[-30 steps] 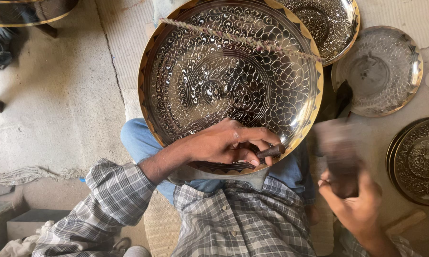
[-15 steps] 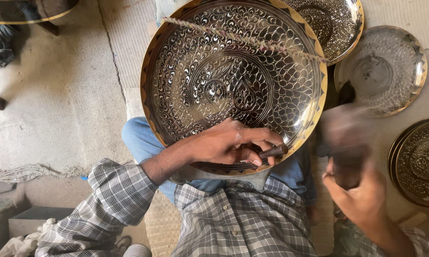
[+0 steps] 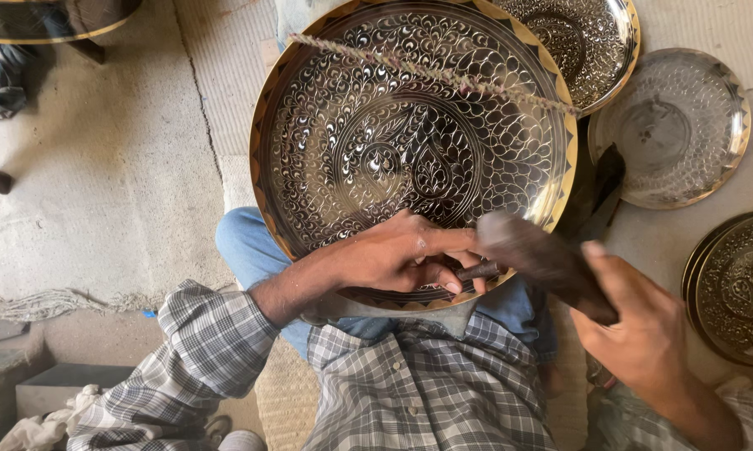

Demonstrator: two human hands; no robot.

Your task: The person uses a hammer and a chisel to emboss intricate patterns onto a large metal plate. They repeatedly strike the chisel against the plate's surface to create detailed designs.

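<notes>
A large round brass plate with dense engraved leaf patterns rests on my lap, a twisted cord stretched across its upper part. My left hand lies on the plate's lower rim, fingers pinched around a short dark chisel. My right hand grips a dark wooden mallet, blurred with motion, whose head is at the chisel's end.
More engraved plates lie to the right: one behind the big plate, a paler one, another at the right edge. Concrete floor at the left; a woven mat under my legs.
My right hand has swung the mallet leftward from beside the plate onto the chisel. My left hand and the chisel stay in place on the rim.
</notes>
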